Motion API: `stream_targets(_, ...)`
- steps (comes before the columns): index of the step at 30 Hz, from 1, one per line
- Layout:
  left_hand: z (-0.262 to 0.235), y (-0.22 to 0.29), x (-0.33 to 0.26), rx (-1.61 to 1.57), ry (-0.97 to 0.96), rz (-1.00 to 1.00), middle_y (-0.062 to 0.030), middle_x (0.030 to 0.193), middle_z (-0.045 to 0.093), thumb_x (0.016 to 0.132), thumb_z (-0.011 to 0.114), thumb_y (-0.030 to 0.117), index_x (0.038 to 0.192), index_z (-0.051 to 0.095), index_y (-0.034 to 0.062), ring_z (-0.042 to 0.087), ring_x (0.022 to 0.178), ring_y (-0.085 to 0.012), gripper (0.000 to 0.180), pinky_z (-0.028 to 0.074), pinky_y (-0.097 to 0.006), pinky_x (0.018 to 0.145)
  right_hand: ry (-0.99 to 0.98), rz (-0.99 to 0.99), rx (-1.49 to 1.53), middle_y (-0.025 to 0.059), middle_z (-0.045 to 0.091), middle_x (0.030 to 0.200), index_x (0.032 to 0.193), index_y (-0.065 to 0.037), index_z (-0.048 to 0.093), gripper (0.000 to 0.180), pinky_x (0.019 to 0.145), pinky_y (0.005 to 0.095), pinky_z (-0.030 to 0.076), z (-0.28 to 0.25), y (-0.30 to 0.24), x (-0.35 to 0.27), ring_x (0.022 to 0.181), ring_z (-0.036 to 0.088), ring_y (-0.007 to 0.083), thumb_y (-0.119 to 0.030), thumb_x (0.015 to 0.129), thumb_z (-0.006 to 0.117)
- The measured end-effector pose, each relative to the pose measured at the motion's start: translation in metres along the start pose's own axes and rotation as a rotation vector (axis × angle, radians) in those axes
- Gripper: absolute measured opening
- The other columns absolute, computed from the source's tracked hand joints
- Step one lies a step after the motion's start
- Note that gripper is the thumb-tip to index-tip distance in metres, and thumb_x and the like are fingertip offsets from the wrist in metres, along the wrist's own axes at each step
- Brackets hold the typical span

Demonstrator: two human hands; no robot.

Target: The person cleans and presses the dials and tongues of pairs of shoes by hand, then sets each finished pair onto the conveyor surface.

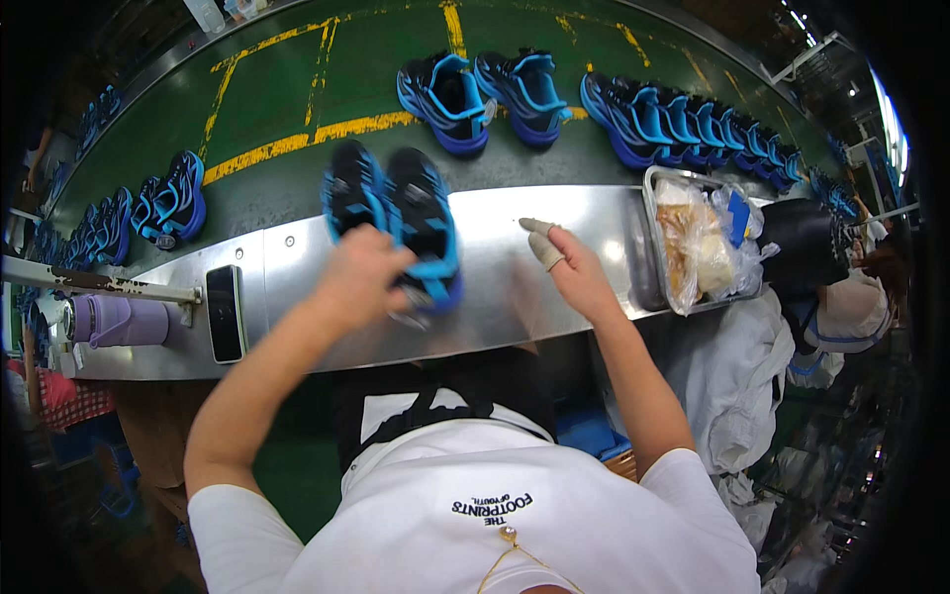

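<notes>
A pair of black and blue sneakers sits at the near edge of the green surface and over the steel ledge, toes pointing away from me. My left hand (364,275) is closed at the heel of the left sneaker (351,188), its fingers slightly blurred and hiding the collar. Beside it stands the right sneaker (424,203), with a small tag-like piece blurred below my fingers. Over the steel ledge (495,257), my right hand (574,267) is held out with beige covers on two fingertips. Those fingers are stretched, and nothing is in them.
Two more sneakers (534,99) stand farther back on the green surface (366,89), with a row of sneakers (693,129) to the right and others (168,198) left. A metal tray (650,238) holds plastic bags. A phone (226,315) and purple flask (124,320) lie left.
</notes>
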State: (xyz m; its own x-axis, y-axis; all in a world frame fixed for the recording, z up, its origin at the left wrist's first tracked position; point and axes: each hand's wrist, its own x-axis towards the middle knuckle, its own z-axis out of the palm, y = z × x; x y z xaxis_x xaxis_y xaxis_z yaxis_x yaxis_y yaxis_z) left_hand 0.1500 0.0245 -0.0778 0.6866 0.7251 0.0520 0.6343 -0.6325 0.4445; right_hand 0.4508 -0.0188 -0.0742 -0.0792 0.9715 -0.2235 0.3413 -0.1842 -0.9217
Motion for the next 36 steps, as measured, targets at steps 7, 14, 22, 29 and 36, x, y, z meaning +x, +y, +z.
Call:
stream_targets(7, -0.025, -0.203, 0.003, 0.48, 0.201, -0.538, -0.017, 0.114, 0.064, 0.075, 0.07, 0.011, 0.11, 0.068, 0.0112, 0.051, 0.118, -0.0411, 0.035, 0.041, -0.047, 0.102, 0.208, -0.546, -0.892, 0.0157, 0.056, 0.127, 0.131, -0.018, 0.057, 0.058, 0.099, 0.0466, 0.04, -0.05, -0.007, 0.126, 0.119, 0.049, 0.0375, -0.031, 0.077, 0.076)
stream_targets(14, -0.018, -0.145, -0.016, 0.094, 0.641, -0.239, -0.0154, 0.112, 0.062, 0.067, 0.055, -0.006, 0.106, 0.066, 0.0062, 0.054, 0.115, -0.037, 0.042, 0.041, -0.044, 0.102, 0.191, -0.591, -1.103, 0.0128, 0.062, 0.092, 0.137, -0.024, 0.052, 0.065, 0.079, 0.0461, 0.047, -0.073, 0.039, 0.228, 0.089, 0.057, 0.0349, 0.0, 0.077, 0.061)
stream_targets(22, 0.043, -0.014, -0.045, -0.626, 0.336, -0.546, -0.0142, 0.112, 0.065, 0.076, 0.051, -0.001, 0.11, 0.066, 0.0055, 0.062, 0.104, -0.0284, 0.038, 0.048, -0.036, 0.092, -0.082, -0.326, -0.881, 0.0196, 0.066, 0.092, 0.127, -0.026, 0.058, 0.045, 0.079, 0.0462, 0.048, 0.021, -0.003, 0.219, 0.089, 0.062, 0.04, -0.027, 0.083, 0.07)
stream_targets(29, 0.06, 0.011, -0.019, -0.841, 0.56, -0.652, -0.013, 0.118, 0.056, 0.092, 0.066, 0.02, 0.14, 0.042, 0.0034, 0.056, 0.101, -0.0182, 0.056, 0.049, -0.032, 0.085, -0.377, -0.502, -0.584, 0.0132, 0.066, 0.078, 0.103, -0.01, 0.068, 0.026, 0.068, 0.0418, 0.049, 0.043, -0.063, 0.104, 0.074, 0.062, 0.0338, -0.02, 0.079, 0.073)
stream_targets(36, 0.047, 0.027, -0.045, -0.512, 0.499, -0.656, -0.01, 0.101, 0.055, 0.08, 0.073, 0.012, 0.13, 0.052, 0.0038, 0.057, 0.086, -0.0202, 0.055, 0.049, -0.032, 0.071, -0.494, -0.523, -0.53, 0.0102, 0.059, 0.083, 0.115, -0.01, 0.063, 0.046, 0.074, 0.0394, 0.047, 0.056, -0.06, -0.019, 0.082, 0.054, 0.0296, -0.02, 0.073, 0.077)
